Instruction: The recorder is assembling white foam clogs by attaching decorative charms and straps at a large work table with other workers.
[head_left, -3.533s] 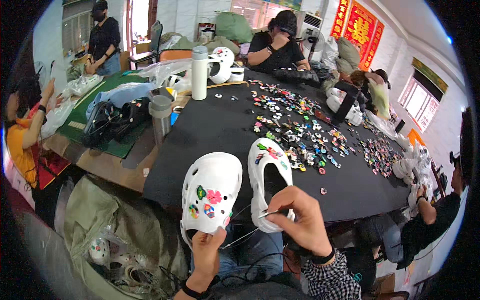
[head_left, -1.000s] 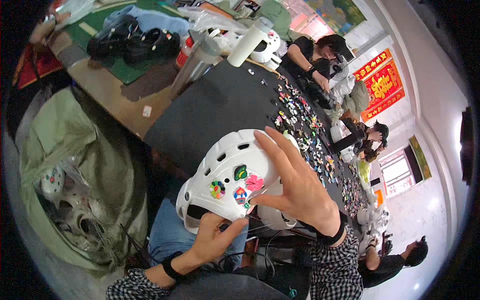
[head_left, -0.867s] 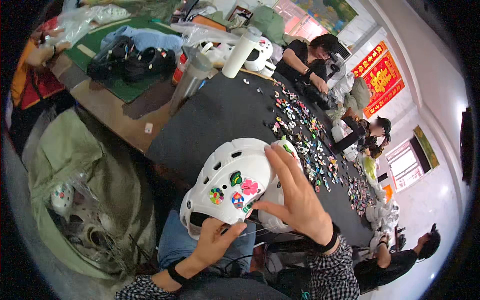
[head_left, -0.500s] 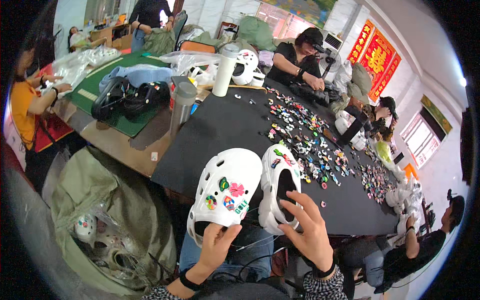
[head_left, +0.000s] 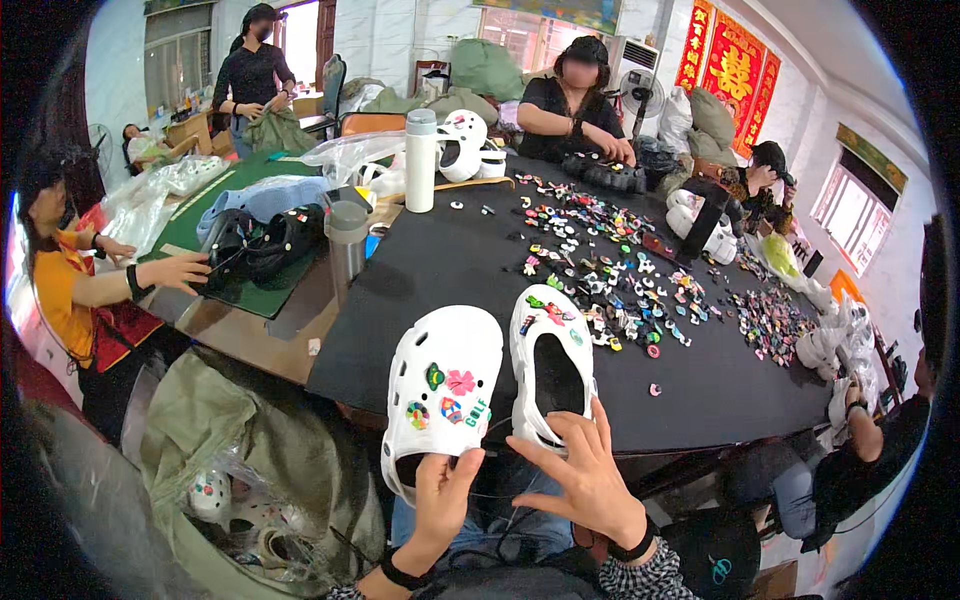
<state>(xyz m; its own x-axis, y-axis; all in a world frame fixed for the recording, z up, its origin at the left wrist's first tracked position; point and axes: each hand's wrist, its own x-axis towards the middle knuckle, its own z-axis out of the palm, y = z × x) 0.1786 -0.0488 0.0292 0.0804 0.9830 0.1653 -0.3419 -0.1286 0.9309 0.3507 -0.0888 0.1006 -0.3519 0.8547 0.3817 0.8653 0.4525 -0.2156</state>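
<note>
bare black table (head_left: 450,270) ahead of clogs (head_left: 553,360), charm pile (head_left: 610,270) right, steel flask (head_left: 346,250) left

Left hand (head_left: 443,490): raised from the lower edge, palm turned away from the camera, fingers curled and closed on the heel end of the near white clog (head_left: 441,396). A dark band is worn at the wrist.

Right hand (head_left: 585,480): set just right of that clog, fingers spread and extended upward, nothing gripped. A dark band is worn at the wrist; a checked sleeve covers the forearm.
</note>
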